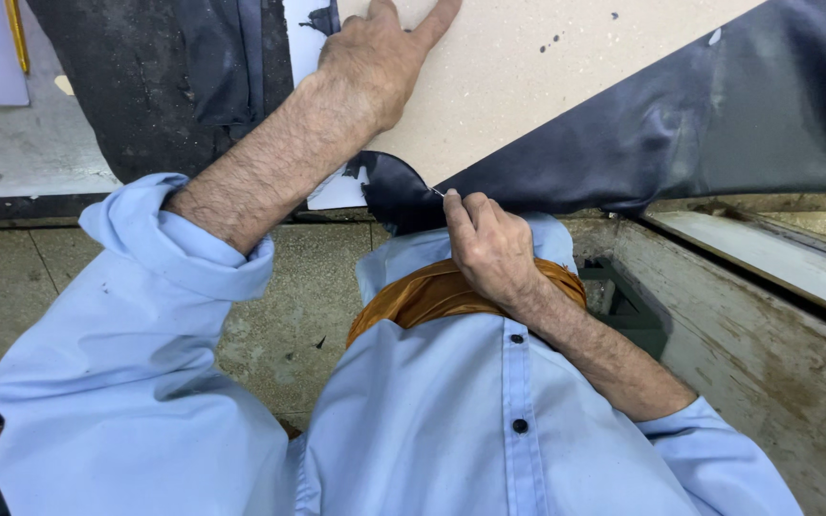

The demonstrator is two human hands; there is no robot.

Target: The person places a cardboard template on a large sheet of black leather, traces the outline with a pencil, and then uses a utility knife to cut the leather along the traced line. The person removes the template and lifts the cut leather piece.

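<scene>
head view: left hand (pixel 375 62) presses flat on the beige board (pixel 547 67); right hand (pixel 489 244), fingers pinched shut on a small blade (pixel 438 192), seems mid-cut trimming dark leather (pixel 681 134) at the board's near edge; next calls for steady following.

I see no packages, labels, signs or screens anywhere around my hands or on my work surface here.
</scene>
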